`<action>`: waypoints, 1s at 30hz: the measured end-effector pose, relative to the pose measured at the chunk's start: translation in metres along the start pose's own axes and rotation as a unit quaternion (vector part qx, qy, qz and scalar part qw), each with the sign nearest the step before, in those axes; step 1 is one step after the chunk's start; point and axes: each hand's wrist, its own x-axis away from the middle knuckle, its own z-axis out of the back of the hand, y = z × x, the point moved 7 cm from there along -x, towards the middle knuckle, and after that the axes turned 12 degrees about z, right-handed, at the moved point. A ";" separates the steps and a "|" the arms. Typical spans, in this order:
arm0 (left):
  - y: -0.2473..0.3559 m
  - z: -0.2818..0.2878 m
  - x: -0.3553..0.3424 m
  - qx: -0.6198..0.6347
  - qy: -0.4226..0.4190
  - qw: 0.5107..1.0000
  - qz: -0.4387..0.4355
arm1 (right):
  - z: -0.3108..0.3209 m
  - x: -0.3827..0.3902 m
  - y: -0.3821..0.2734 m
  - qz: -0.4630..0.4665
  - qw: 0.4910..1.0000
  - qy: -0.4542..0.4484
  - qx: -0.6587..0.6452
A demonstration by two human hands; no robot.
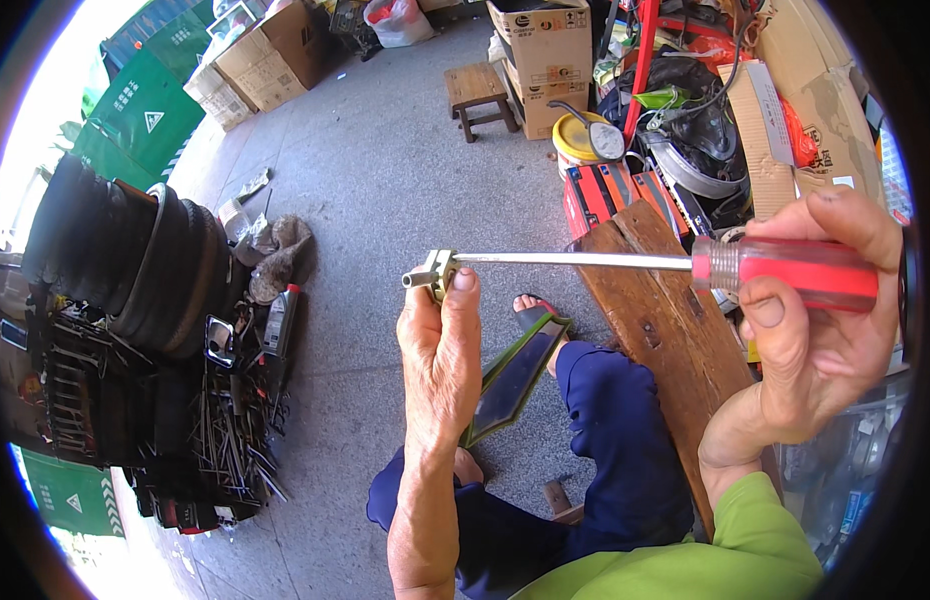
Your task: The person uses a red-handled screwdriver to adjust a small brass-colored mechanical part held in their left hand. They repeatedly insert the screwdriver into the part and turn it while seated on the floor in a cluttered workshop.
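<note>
In my left hand [435, 350] I pinch a small yellowish metal part [441, 272] with a short silver tube [418, 280] sticking out to its left. My right hand [825, 300] is closed round the red and clear handle of a screwdriver [585, 261]. Its long steel shaft runs leftward, and the tip meets the metal part beside my left thumb; the exact contact is hidden. Below, between my legs, is a pointed dark panel with green edging [515, 380].
A wooden bench [665, 320] stands by my right leg. Several tyres [125, 260] and a heap of hand tools [235, 440] lie at the left. Ahead are a small wooden stool [473, 88], cardboard boxes [545, 50], a yellow bucket [575, 140] and red boxes [595, 200].
</note>
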 end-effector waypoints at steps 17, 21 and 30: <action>0.000 -0.001 0.000 -0.030 0.002 0.999 -0.013 | -0.004 0.000 0.005 -0.088 0.996 0.027 -0.011; -0.002 0.001 -0.002 -0.028 0.006 0.999 -0.018 | -0.006 0.003 0.002 -0.122 0.992 0.027 -0.004; -0.002 -0.002 0.000 -0.045 -0.005 0.999 -0.021 | -0.003 0.001 0.005 -0.166 0.986 -0.014 0.006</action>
